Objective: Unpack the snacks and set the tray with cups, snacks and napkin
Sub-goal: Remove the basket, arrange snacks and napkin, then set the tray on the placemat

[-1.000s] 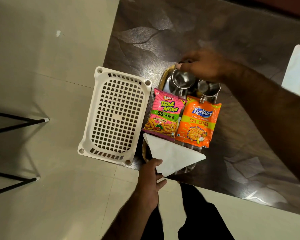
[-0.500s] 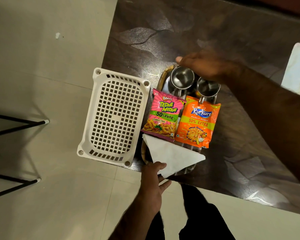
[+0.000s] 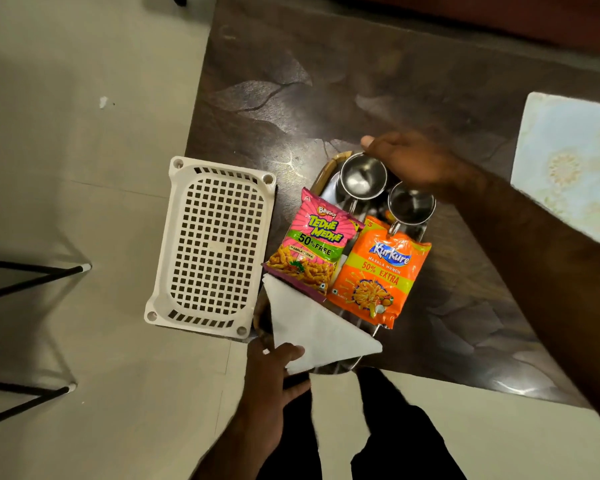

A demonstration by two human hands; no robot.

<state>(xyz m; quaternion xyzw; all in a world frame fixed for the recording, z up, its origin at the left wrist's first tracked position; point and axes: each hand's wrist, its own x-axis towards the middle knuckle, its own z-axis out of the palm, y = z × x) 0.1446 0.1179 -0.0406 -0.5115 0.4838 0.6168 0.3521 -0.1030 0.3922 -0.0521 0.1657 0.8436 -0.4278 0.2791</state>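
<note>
A metal tray with a brown rim (image 3: 326,171) sits at the near left corner of the dark table (image 3: 326,81), overhanging its edge. On it stand two steel cups, one (image 3: 362,176) at the far left and the other (image 3: 411,202) beside it. In front of them lie a pink Tedhe Medhe packet (image 3: 312,244) and an orange Kurkure packet (image 3: 378,271). A white folded napkin (image 3: 319,327) lies at the near end. My left hand (image 3: 271,372) grips the tray's near end, thumb on the napkin. My right hand (image 3: 416,161) curls over the far rim behind the cups.
An empty white perforated plastic basket (image 3: 215,244) sits just left of the tray, overhanging the table edge. A pale patterned mat (image 3: 568,161) lies at the table's right side. Thin black stand legs (image 3: 32,271) rest on the tiled floor to the left.
My right hand has shifted from above the left cup to the tray's far rim. My left hand has closed further onto the tray's near end.
</note>
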